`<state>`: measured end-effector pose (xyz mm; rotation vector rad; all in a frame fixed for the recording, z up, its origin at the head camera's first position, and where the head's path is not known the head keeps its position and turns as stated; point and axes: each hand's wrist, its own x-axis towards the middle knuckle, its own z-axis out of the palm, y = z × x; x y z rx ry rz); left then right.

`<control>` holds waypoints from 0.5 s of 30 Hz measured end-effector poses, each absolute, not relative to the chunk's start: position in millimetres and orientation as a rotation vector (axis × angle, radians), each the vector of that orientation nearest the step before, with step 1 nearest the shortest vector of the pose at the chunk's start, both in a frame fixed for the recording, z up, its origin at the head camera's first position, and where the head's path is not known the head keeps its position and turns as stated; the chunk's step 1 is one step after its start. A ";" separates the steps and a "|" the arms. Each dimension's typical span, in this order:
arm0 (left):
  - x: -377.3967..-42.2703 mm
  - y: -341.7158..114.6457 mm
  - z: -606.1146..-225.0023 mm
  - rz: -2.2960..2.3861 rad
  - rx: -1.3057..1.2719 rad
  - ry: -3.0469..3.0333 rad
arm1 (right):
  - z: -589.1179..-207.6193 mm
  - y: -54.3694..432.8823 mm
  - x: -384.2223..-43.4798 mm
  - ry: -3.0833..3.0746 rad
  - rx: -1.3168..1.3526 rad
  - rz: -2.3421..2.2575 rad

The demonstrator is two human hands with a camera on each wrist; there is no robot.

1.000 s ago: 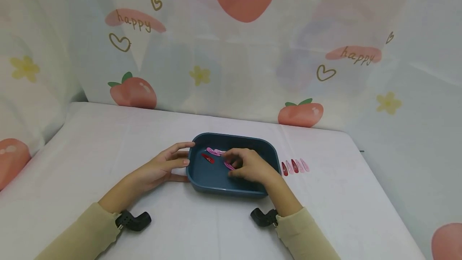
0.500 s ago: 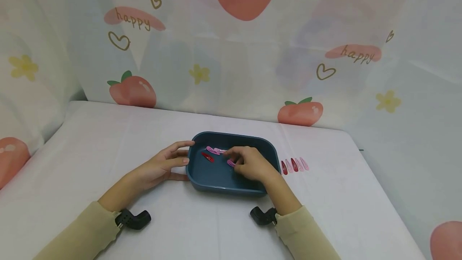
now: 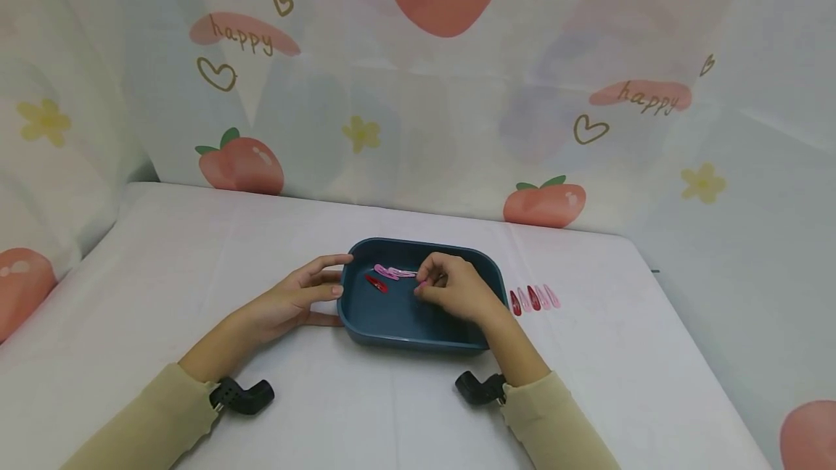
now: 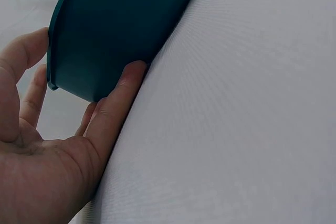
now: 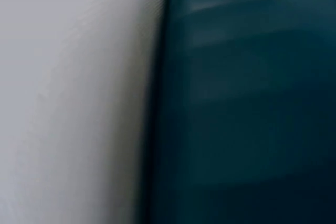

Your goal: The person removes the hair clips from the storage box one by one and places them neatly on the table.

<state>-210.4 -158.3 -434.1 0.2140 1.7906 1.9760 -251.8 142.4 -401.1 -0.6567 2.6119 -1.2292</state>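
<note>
A dark blue tray (image 3: pixel 392 325) stands on the white table, with pink hair clips (image 3: pixel 385 272) and a red hair clip (image 3: pixel 376 283) lying in its left half. My left hand (image 3: pixel 287 303) touches the tray's left end with extended fingers; in the left wrist view its fingertips rest against the tray's rim and outer wall. Over the inside of the tray, my right hand (image 3: pixel 460 292) pinches a pink hair clip (image 3: pixel 423 284) between thumb and fingertips, mostly hidden by them. The right wrist view shows only the tray's outer wall (image 5: pixel 241 103) and the white cloth.
To the right of the tray, several red and pink hair clips (image 3: pixel 535 299) lie side by side in a row on the white tablecloth (image 3: pixel 620 368). A printed cloth backdrop (image 3: pixel 424 129) rises behind the table.
My right hand has picked up the pink clip that lay beneath its fingers and risen slightly from the tray floor. The left hand stays at the tray's left end.
</note>
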 end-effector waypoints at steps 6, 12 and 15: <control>-210.3 -158.1 -434.1 1.981 0.208 1.774 | -401.8 144.7 -253.3 2.472 -0.621 -1.406; -209.6 -158.4 -434.4 1.985 0.223 1.766 | -402.0 146.3 -256.3 2.376 -0.620 -1.507; -210.0 -158.7 -433.6 1.987 0.220 1.765 | -401.2 147.0 -257.7 2.364 -0.643 -1.522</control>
